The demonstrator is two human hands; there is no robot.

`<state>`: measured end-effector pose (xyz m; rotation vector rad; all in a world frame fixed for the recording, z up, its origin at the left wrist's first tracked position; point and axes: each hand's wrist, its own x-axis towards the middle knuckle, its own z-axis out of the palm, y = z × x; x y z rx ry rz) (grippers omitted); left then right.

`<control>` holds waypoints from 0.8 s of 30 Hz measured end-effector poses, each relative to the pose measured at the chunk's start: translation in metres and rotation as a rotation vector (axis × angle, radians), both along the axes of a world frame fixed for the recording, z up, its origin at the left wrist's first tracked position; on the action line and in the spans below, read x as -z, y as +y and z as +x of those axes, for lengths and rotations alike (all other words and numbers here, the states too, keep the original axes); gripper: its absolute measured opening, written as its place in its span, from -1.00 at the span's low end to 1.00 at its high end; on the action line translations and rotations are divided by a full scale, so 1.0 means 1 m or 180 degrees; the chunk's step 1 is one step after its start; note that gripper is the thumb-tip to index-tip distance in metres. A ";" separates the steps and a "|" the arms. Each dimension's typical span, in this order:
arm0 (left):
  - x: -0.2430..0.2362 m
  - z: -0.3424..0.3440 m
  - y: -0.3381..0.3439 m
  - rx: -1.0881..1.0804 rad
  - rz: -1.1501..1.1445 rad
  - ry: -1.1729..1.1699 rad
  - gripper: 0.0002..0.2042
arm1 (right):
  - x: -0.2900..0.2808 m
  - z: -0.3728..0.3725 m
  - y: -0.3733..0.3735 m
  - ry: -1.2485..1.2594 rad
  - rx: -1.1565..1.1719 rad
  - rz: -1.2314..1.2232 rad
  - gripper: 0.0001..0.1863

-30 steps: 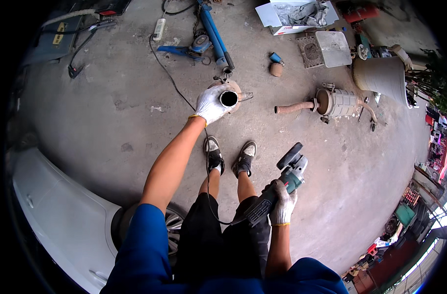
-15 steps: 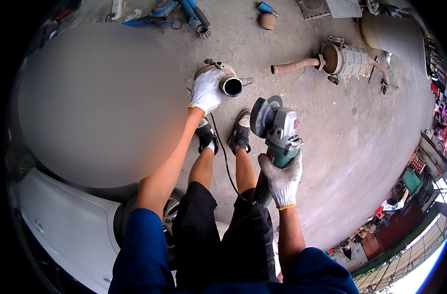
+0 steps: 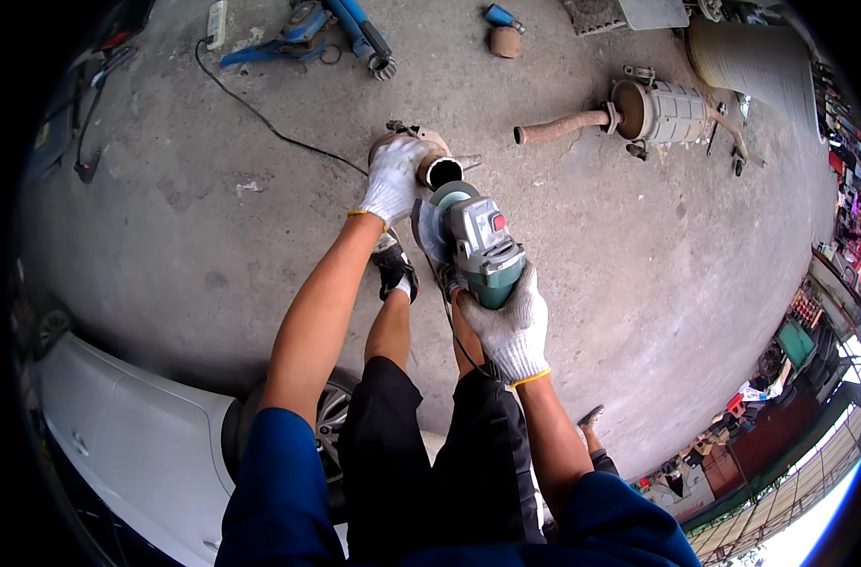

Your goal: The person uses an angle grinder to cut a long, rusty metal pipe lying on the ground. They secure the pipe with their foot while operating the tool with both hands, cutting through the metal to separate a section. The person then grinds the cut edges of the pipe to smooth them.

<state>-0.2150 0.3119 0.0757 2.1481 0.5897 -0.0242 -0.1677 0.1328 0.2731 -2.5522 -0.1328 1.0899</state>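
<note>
My left hand (image 3: 395, 180), in a white knit glove, grips a rusty exhaust part (image 3: 434, 145) with a round open pipe end (image 3: 443, 171) facing me. My gloved right hand (image 3: 515, 326) is wrapped around the green body of an angle grinder (image 3: 488, 248). The grinder's disc (image 3: 454, 195) lies just below the pipe end; whether they touch I cannot tell. A dark guard (image 3: 431, 230) curves beside the disc. The grinder's cord (image 3: 452, 331) hangs past my legs.
A muffler with pipes (image 3: 652, 111) lies on the concrete at the right. Beyond my hands are a blue floor jack (image 3: 303, 28), a power strip (image 3: 217, 24) and a blue tool (image 3: 502, 16) by a rusty cylinder (image 3: 506, 42). A white car (image 3: 137, 416) stands at the lower left.
My right hand has brought the grinder left and up, close to the pipe end. My left hand still holds the exhaust part. Another person's leg now shows at the lower right.
</note>
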 end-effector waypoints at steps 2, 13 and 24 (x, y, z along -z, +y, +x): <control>0.000 0.000 0.001 0.0004 -0.0041 0.0053 -0.61 | 0.002 0.001 0.000 0.0004 -0.0017 0.0007 -0.21; -0.003 0.001 0.002 -0.0230 0.0070 -0.0219 -0.68 | 0.008 0.006 0.005 0.0050 -0.0050 -0.0092 -0.19; -0.005 0.002 0.005 -0.0048 -0.0046 -0.0119 -0.71 | 0.009 0.009 0.006 0.0098 -0.0110 -0.0034 -0.23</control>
